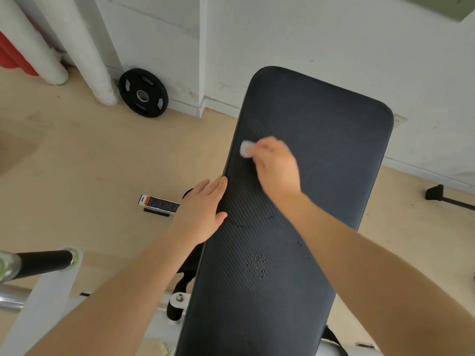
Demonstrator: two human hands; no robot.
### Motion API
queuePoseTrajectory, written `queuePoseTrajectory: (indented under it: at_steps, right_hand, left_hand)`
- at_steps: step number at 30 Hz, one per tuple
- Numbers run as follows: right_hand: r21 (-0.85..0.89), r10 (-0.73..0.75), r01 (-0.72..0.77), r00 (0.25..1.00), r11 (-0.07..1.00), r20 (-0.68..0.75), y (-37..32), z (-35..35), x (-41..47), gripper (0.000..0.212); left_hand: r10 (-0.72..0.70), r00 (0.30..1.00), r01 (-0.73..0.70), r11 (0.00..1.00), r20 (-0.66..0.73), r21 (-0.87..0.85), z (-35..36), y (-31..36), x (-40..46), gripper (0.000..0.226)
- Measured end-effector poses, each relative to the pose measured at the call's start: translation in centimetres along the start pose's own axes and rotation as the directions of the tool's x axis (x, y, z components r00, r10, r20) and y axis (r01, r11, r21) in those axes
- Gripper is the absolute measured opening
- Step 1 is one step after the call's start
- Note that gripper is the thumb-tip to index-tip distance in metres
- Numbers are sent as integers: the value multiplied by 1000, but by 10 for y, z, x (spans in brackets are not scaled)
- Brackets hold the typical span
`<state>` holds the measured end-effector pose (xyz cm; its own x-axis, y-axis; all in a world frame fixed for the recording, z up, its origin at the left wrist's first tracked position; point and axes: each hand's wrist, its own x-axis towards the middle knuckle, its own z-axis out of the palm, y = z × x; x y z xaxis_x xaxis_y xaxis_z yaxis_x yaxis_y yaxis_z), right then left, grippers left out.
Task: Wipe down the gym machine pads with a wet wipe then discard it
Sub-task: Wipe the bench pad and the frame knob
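Note:
A long dark ribbed bench pad [321,140] runs from the bottom centre up toward the wall. My right hand [276,165] presses a small bunched white wet wipe [246,148] onto the pad near its left edge, about midway up. My left hand [200,209] lies flat with fingers spread against the pad's left edge, just below the wipe. A patch of droplets [258,263] sits on the pad lower down.
A black weight plate [143,93] leans on the white wall at the left. A small printed box [160,203] lies on the wooden floor left of the bench. White frame parts and a black-handled bar [43,260] stand at the lower left. A black foot [437,194] is at the right.

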<state>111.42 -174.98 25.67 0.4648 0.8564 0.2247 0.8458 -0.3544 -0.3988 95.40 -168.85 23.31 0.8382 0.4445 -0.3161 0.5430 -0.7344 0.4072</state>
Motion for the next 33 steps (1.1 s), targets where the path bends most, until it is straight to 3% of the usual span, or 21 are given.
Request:
queuePoseTrajectory:
  at_steps: [3, 8, 15, 17, 19, 22, 24, 28, 33]
  right_hand:
    - [-133, -33, 7, 980, 991, -198, 7, -12, 48, 20]
    - [-124, -77, 68, 995, 990, -70, 8, 1, 44, 26]
    - [-49, -182, 192, 968, 980, 172, -8, 31, -63, 50]
    - [8, -145, 147, 958, 989, 247, -13, 25, -66, 39]
    - [4, -91, 92, 982, 996, 164, -12, 10, -40, 16]
    - [3, 18, -18, 997, 1000, -72, -7, -14, 24, 20]
    - [-37, 29, -33, 995, 999, -98, 3, -17, 56, 20]
    - [-168, -37, 36, 999, 985, -2, 5, -3, 55, 25]
    - [-76, -128, 145, 972, 986, 197, 3, 20, -55, 46]
  left_hand:
    - [2, 1000, -4, 999, -30, -49, 4, 2, -2, 74]
    - [10, 998, -13, 998, -58, -65, 12, 1, -3, 77]
    - [-1, 1000, 1, 998, 2, -59, 9, -2, -4, 84]
    - [6, 1000, -6, 999, 3, -52, 10, -3, -3, 84]
    - [16, 1000, -16, 999, -8, -35, 12, -4, -2, 85]
    - [9, 999, -6, 998, -41, 68, 16, -4, -1, 86]
    - [7, 997, 3, 990, -71, 139, 21, -3, -1, 85]
    - [-45, 995, 55, 993, -91, 109, 21, 4, -4, 85]
    - [-194, 973, 185, 980, -127, -77, 21, 9, -19, 86]
